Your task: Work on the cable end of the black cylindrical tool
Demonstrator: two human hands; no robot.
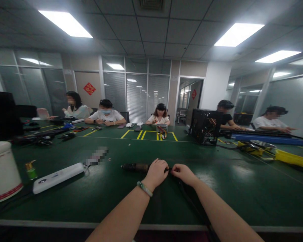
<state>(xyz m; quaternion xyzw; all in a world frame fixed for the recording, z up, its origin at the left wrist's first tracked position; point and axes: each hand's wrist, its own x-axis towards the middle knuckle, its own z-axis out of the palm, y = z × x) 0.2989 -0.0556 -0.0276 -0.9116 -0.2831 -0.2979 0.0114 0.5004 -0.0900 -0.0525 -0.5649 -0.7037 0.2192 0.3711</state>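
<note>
A dark electric screwdriver lies lengthwise on the green table, its narrow tip pointing left. My left hand is closed round its rear part, and the fingers hide that end of the body. Just to the right, my right hand pinches the black cable where it meets the tool. The joint between cable and tool is mostly covered by my fingertips. From there the cable runs down towards me, over the table's front edge.
To the left are a white power strip, a small green bottle and a large white tub. A black computer case stands at the back right, near a yellow object. Several people sit across the table.
</note>
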